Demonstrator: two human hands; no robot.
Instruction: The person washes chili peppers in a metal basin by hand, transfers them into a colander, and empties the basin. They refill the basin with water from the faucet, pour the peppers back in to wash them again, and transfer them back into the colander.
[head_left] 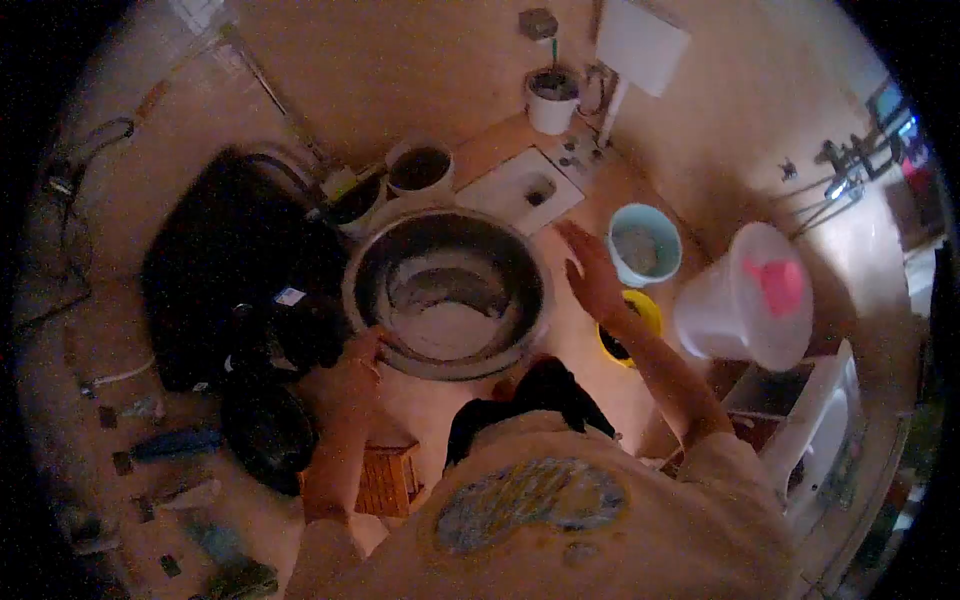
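A large round metal basin (pixel 447 368) stands on the floor in front of me, with pale, cloudy-looking contents at its bottom. My left hand (pixel 362 352) is at the basin's near-left rim, its fingers closed around the edge; the fingertips are hard to make out in the dim light. To the right of the basin, my right hand (pixel 592 270) is held apart from it, fingers spread and holding nothing. Close beside that hand are a light-blue bucket (pixel 618 262) and a yellow container (pixel 655 318).
A squat toilet (pixel 508 196) lies beyond the basin, with white buckets (pixel 421 192) at its left. A black bulky item (pixel 235 290) fills the left side. At right stand a white tub (pixel 712 315) with a pink scoop (pixel 780 287) and a white sink (pixel 826 440). A wooden stool (pixel 388 480) is below.
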